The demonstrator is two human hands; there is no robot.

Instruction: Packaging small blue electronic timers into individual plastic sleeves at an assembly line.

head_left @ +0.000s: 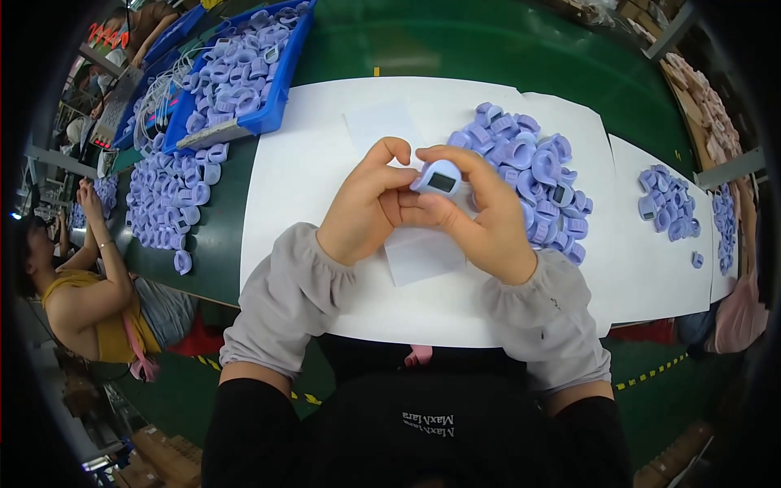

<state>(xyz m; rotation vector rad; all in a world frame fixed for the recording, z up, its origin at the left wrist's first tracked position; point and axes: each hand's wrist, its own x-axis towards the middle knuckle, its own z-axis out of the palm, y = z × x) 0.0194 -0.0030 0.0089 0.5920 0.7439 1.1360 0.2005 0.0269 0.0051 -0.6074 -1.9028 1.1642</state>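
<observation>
Between my two hands, over the white sheet point(317, 163), is a small lavender plastic device point(437, 179) with a rounded body and a dark rectangular window. My right hand point(488, 220) grips it between thumb and fingers. The fingers of my left hand point(362, 203) are bent and closed against the device's left side. Beneath my hands lie pale translucent sheets point(423, 256), partly covered. Just right of my right hand spreads a heap of similar lavender pieces point(545, 167), some showing dark windows.
A blue bin point(281, 106) full of lavender pieces stands at the back left, with more pieces point(167, 195) in front of it. At the far right is a smaller pile point(667, 203). A person in yellow point(89, 301) sits at the left. Green belt point(455, 49) runs behind.
</observation>
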